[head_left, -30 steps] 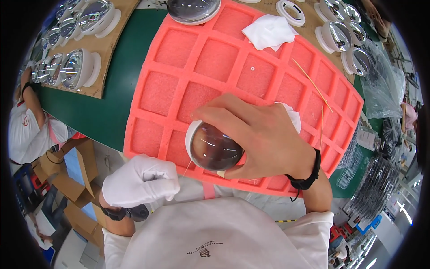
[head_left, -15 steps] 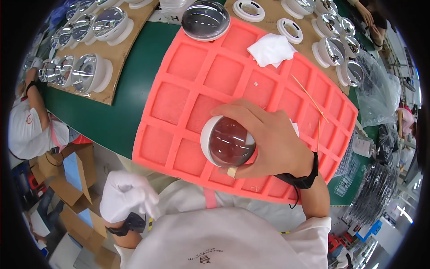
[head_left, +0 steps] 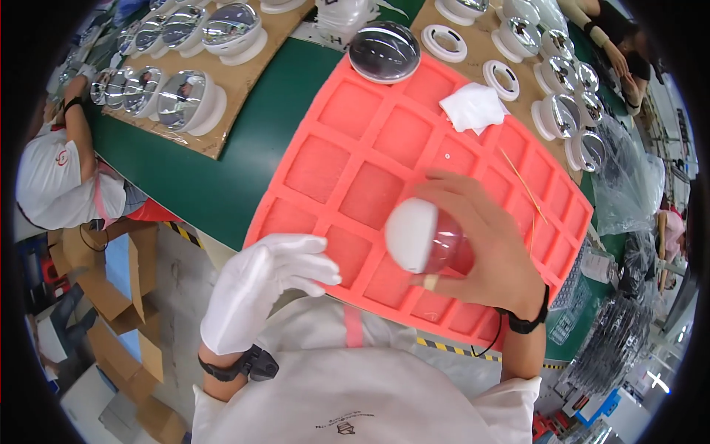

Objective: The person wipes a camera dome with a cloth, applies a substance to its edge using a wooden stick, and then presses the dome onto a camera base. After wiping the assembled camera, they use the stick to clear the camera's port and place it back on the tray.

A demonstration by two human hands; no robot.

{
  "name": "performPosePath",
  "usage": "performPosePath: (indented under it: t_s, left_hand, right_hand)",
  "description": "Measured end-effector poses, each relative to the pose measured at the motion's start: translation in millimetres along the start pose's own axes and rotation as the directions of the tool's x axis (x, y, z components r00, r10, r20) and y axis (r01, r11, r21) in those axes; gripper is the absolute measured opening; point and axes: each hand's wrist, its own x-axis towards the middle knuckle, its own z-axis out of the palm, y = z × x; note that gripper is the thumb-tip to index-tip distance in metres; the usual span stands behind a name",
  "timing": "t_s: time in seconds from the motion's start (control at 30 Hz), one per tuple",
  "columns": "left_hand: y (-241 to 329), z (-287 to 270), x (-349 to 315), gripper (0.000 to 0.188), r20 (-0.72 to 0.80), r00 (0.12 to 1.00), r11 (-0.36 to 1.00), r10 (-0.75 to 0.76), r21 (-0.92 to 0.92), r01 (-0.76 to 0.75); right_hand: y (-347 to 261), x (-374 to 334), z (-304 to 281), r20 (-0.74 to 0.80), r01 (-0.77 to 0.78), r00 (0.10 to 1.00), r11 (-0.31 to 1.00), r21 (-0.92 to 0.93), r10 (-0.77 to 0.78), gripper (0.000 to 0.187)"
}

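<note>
My bare right hand is wrapped around a dome camera cover, a clear dome in a white ring-shaped housing. It is tilted so the white side faces left, above the pink foam tray. My left hand, in a white glove, is over the tray's near left edge, fingers spread and holding nothing, apart from the cover. A larger dark dome rests on the tray's far corner. A crumpled white cloth and two thin wooden sticks lie on the tray's right part.
Several finished-looking domes stand on cardboard at the far left, and more at the far right. Two white rings lie behind the cloth. A co-worker sits at left; another person's arms reach in at far right.
My left hand has risen and moved right to the tray, its fingers opening out. My right hand has shifted right and turned the cover so its white side shows. The view has shifted.
</note>
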Motion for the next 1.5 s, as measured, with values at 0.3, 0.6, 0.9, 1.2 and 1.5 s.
performPosePath:
  t_s: [0.3, 0.6, 0.9, 1.2, 1.5]
  left_hand:
    - [-1, -16, 1, 0.056, 0.25, 0.968, 0.999, 0.031, 0.028, -0.039]
    - [-7, 19, -14, 0.052, 0.33, 0.934, 0.973, -0.138, 0.222, 0.066]
    - [-35, 49, -8, 0.053, 0.451, 0.836, 0.93, -0.314, 0.321, 0.177]
    - [-64, 78, 3, 0.054, 0.526, 0.757, 0.921, -0.388, 0.247, 0.3]
    - [-61, 78, 13, 0.049, 0.625, 0.68, 0.923, -0.384, 0.273, 0.271]
  right_hand:
    - [-31, -25, 2, -0.203, -0.098, 0.976, 0.989, -0.106, 0.075, 0.07]
    - [-86, -17, 73, -0.526, 0.185, 0.799, 0.952, -0.245, -0.291, 0.027]
    - [-97, -60, 75, -0.678, -0.077, 0.731, 0.997, 0.017, 0.068, 0.024]
    - [-74, -94, 66, -0.639, -0.082, 0.741, 0.972, 0.222, 0.208, 0.023]
    - [-19, -114, 38, -0.622, -0.453, 0.675, 0.888, 0.075, 0.397, 0.017]
